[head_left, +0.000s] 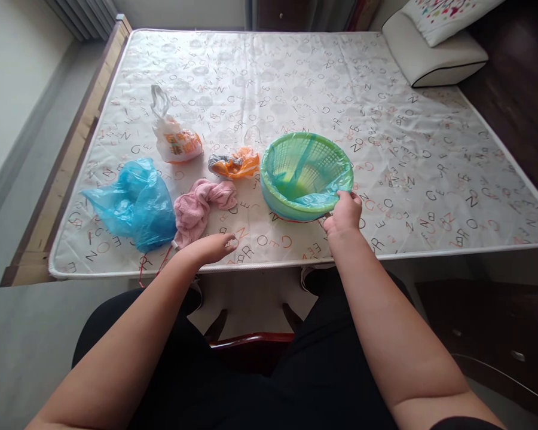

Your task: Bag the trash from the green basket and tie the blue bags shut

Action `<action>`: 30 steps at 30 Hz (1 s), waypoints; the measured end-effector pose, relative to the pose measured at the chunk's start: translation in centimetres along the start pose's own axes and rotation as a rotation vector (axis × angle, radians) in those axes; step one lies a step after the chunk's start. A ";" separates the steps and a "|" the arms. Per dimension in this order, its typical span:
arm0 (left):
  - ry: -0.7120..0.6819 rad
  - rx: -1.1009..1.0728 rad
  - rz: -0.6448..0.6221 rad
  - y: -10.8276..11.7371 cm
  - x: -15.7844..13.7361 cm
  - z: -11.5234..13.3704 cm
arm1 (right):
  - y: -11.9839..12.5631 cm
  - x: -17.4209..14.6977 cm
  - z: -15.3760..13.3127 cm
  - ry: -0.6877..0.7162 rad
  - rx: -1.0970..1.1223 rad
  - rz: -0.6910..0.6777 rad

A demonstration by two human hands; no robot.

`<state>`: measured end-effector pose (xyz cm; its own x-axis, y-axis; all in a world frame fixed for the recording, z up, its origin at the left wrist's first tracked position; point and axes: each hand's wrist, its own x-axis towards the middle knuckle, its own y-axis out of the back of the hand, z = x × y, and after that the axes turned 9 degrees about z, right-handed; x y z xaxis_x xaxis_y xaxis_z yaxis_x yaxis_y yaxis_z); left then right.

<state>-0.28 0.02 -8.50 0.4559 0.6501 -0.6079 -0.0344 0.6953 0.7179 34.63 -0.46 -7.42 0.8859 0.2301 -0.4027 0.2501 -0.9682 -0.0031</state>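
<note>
A green plastic basket (296,209) stands upright on the mattress, lined with a thin blue plastic bag (323,198) folded over its rim. My right hand (346,212) grips the basket's near right rim, thumb and fingers pressed on the edge and liner. Near the front edge of the mattress, my left hand (217,246) is held out with fingers extended and nothing in them. Just beyond its wrist lies a crumpled pink cloth (192,212). To the left of the cloth sits a blue plastic bag (138,203), puffed up, with a red string (161,263) near it.
Farther back are a white plastic bag with orange print (177,143) and a small orange bag (242,164) with something grey. The letter-patterned mattress (412,197) has a wooden rail (78,143) on its left. A pale cushioned block (439,60) with a pillow (448,18) occupies the far right.
</note>
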 end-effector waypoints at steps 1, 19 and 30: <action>-0.001 -0.005 0.003 0.0 0.0 0.0 | 0.0 -0.1 -0.1 0.006 0.005 -0.004; 0.004 0.009 -0.013 -0.4 0.2 0.2 | 0.3 0.5 0.3 0.054 0.103 -0.136; 0.008 0.012 -0.013 -0.5 0.3 0.3 | 0.3 0.6 0.3 0.042 0.107 -0.132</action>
<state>0.15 -0.21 -8.91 0.4488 0.6439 -0.6196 -0.0177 0.6997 0.7143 35.10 -0.64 -7.89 0.8645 0.3574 -0.3534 0.3240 -0.9338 -0.1518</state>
